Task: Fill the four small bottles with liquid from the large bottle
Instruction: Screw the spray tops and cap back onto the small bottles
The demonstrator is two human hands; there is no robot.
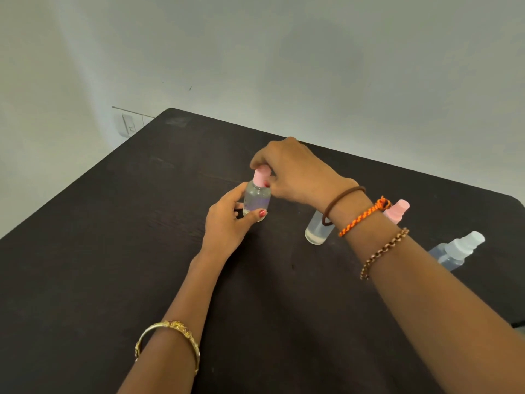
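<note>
Right forearm (pixel 412 282) partly hides two small bottles (pixel 318 230) behind it.

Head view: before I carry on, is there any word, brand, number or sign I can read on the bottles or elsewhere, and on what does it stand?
No text can be read.
Held bottle: a purple band like a label, too blurred to read.
Pink cap: no marking visible.
Other bottles: no lettering visible.
Wall switch plate: a small mark, too small to read.

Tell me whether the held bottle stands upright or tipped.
Upright: the bottle stands on the table, pink cap on top.
</note>
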